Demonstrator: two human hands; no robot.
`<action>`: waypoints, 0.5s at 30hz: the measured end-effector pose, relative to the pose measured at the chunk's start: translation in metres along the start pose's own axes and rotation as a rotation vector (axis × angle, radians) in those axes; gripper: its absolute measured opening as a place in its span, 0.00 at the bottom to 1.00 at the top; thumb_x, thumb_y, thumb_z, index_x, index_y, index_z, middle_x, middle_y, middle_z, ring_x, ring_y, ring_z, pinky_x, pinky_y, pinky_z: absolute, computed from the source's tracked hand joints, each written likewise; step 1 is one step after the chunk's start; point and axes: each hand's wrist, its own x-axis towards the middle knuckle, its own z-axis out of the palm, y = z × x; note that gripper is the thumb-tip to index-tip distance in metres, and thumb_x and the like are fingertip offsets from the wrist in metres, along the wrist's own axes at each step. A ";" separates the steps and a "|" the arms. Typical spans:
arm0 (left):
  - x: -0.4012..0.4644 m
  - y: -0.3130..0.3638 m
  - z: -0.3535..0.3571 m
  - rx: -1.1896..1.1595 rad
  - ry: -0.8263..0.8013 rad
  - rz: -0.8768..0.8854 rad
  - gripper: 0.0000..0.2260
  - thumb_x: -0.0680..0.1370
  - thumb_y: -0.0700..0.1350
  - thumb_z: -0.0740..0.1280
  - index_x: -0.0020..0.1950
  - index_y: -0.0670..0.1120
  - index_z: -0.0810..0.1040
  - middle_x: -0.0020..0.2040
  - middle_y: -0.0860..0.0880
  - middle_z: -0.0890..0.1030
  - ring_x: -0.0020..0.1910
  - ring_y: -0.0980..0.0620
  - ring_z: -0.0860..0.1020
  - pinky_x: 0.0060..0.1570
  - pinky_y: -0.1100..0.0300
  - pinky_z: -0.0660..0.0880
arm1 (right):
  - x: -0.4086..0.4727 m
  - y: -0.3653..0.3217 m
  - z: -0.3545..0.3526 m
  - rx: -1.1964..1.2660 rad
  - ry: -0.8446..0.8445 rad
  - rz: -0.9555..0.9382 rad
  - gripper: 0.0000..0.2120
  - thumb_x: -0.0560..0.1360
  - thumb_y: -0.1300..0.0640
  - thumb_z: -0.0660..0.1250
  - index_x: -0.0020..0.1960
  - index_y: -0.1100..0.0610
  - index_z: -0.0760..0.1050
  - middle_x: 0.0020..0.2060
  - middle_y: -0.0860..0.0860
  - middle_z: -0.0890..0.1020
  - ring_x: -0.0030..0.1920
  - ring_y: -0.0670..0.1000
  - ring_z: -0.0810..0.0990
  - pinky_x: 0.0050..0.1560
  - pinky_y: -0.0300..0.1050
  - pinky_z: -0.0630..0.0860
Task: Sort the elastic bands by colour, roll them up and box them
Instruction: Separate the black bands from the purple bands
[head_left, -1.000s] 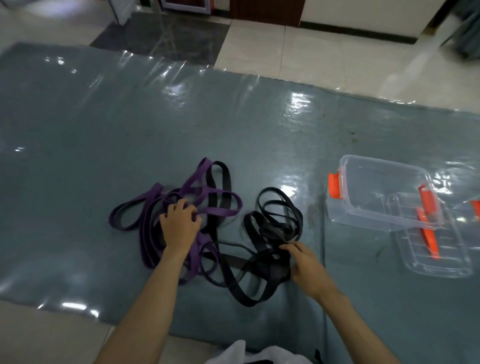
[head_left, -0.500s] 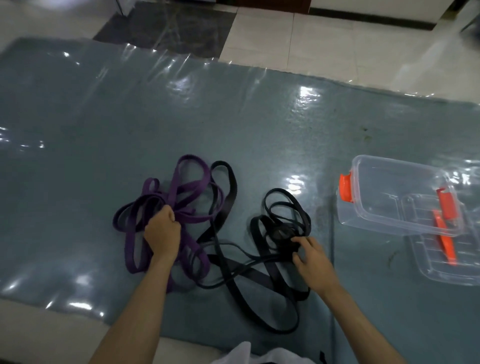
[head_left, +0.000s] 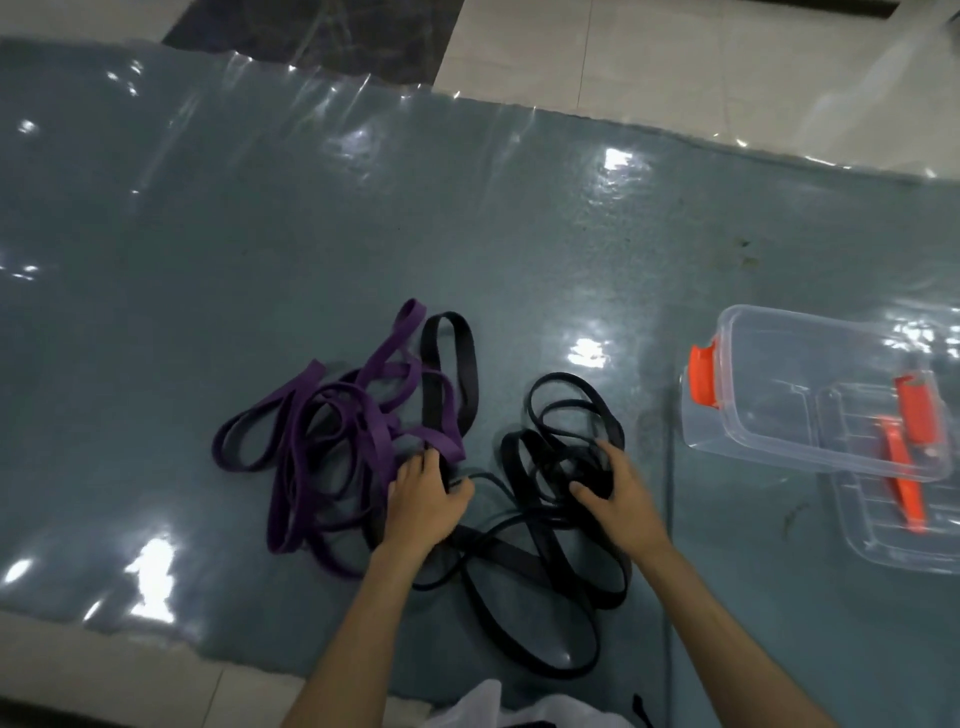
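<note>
White fabric (head_left: 483, 712) showed at the 6 o'clock edge, nearest the camera, with both bare forearms reaching up from it. A big loose loop of the black bands (head_left: 524, 561) lay flat on the mat between the forearms. The left hand (head_left: 423, 501) sat at centre, fingers curled round a black strap right where the two colours crossed, gripping it. The right hand (head_left: 618, 496) was just to its 3 o'clock, thumb and fingers curled round a bunched wad of black bands, gripping that too; motion blur on both hands. The purple bands (head_left: 332, 441) lay in a tangled heap at 9 to 10 o'clock of the left hand, still unrolled, partly interlaced with one wide black loop that stuck up toward 12 o'clock. Everything sat on a grey-blue mat (head_left: 260, 260) under a shiny clear plastic sheet with glare spots. At 3 o'clock, well apart from the bands, a clear plastic box (head_left: 769, 364) with an orange latch stood with no bands in it; its clear lid (head_left: 914, 540) with orange clips lay partly under it on the near side. Pale floor tiles (head_left: 649, 52) and one dark tile ran along the 12 o'clock edge.
</note>
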 end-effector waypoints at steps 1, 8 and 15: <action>0.001 0.000 0.004 0.012 -0.004 -0.006 0.32 0.80 0.65 0.64 0.76 0.45 0.66 0.75 0.43 0.69 0.75 0.41 0.66 0.75 0.45 0.64 | 0.002 0.001 0.001 -0.020 -0.030 0.008 0.38 0.76 0.50 0.77 0.81 0.49 0.64 0.74 0.57 0.70 0.74 0.58 0.72 0.74 0.50 0.69; -0.001 0.000 0.031 0.385 -0.066 0.080 0.47 0.75 0.67 0.71 0.83 0.45 0.52 0.83 0.36 0.53 0.81 0.37 0.56 0.80 0.43 0.54 | -0.010 0.012 0.015 -0.176 -0.076 -0.090 0.45 0.65 0.40 0.83 0.76 0.42 0.67 0.61 0.51 0.68 0.64 0.57 0.75 0.69 0.49 0.74; -0.030 0.004 0.036 0.182 0.180 0.110 0.26 0.81 0.37 0.66 0.78 0.47 0.64 0.72 0.43 0.73 0.62 0.44 0.78 0.63 0.52 0.76 | -0.041 0.014 0.043 -0.410 -0.099 -0.149 0.46 0.73 0.59 0.77 0.83 0.45 0.55 0.73 0.56 0.61 0.70 0.61 0.72 0.68 0.54 0.78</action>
